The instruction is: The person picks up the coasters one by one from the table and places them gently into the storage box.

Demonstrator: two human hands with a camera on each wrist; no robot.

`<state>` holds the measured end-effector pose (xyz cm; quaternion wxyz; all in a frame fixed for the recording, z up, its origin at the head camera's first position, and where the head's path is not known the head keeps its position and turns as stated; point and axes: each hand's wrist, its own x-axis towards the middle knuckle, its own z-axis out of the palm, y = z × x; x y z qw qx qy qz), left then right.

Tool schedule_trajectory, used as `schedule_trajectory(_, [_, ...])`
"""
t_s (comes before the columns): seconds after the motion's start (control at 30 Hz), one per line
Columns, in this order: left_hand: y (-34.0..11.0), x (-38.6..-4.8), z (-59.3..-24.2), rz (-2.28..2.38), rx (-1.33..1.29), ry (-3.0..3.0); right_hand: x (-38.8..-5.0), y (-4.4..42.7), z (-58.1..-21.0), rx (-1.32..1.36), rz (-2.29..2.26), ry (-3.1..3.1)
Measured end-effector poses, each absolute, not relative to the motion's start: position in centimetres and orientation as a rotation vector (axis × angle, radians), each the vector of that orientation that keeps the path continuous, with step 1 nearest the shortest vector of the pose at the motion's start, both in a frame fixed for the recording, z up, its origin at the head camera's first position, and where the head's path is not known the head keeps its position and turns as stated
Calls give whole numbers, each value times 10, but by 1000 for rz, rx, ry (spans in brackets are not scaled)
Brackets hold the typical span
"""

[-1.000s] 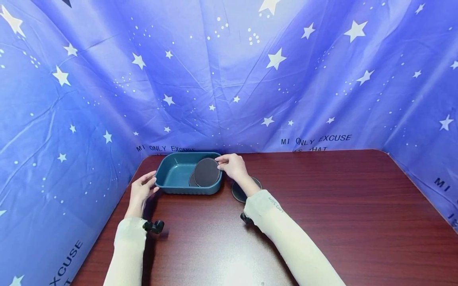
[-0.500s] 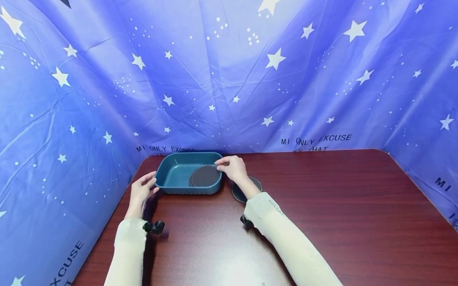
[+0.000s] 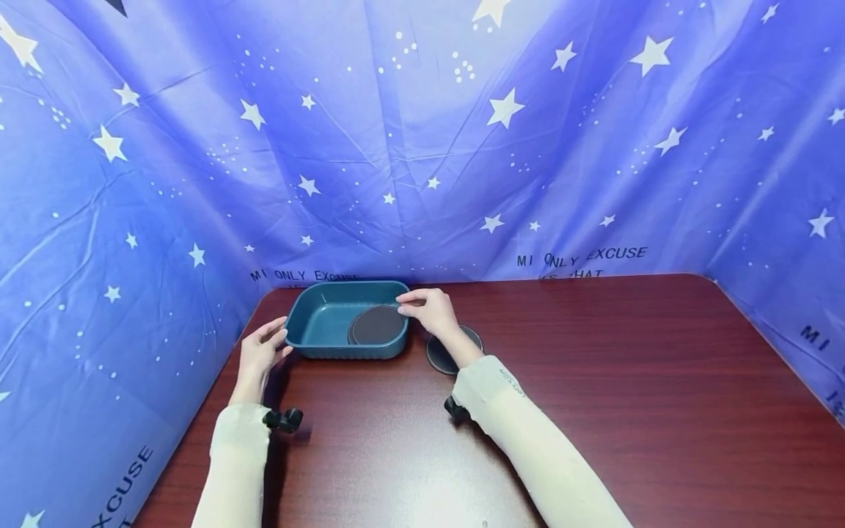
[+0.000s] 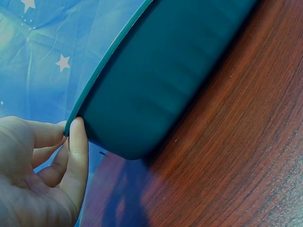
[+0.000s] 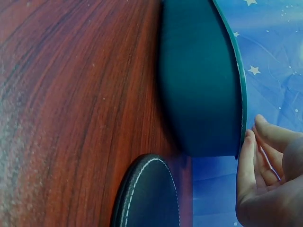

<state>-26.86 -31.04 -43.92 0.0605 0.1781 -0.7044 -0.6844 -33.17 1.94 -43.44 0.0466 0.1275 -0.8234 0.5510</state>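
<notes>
A dark teal plastic tub (image 3: pixel 346 353) stands at the back left of the table. My left hand (image 3: pixel 256 361) pinches its left rim between thumb and fingers, plainly seen in the left wrist view. Inside the tub, at its right end, a round dark coaster (image 3: pixel 378 325) lies over another one whose edge just shows. My right hand (image 3: pixel 432 312) is at the tub's right rim, fingertips just over the edge, and nothing shows between them. Under the right forearm, a black coaster with white stitching (image 5: pixel 154 196) rests on the table, partly hidden in the head view.
Blue star-printed cloth (image 3: pixel 449 147) hangs behind and along both sides of the reddish-brown wooden table (image 3: pixel 627 381). A black wrist mount (image 3: pixel 284 419) sticks out below the left cuff, and another (image 3: pixel 454 408) by the right cuff.
The coaster that stood tilted in my right fingers has dropped flat into the tub over the other. Both hands have stayed in about the same places.
</notes>
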Motion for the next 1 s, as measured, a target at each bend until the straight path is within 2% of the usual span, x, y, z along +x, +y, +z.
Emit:
schedule_trajectory(0.27, [-311,-269,-440,-2077,548,-2112,-331,27,-435,389,1891,-2429])
schedule_trajectory(1.0, [-310,-267,-437,-2083,557,-2136,-326,73,-438,434,1955,-2419])
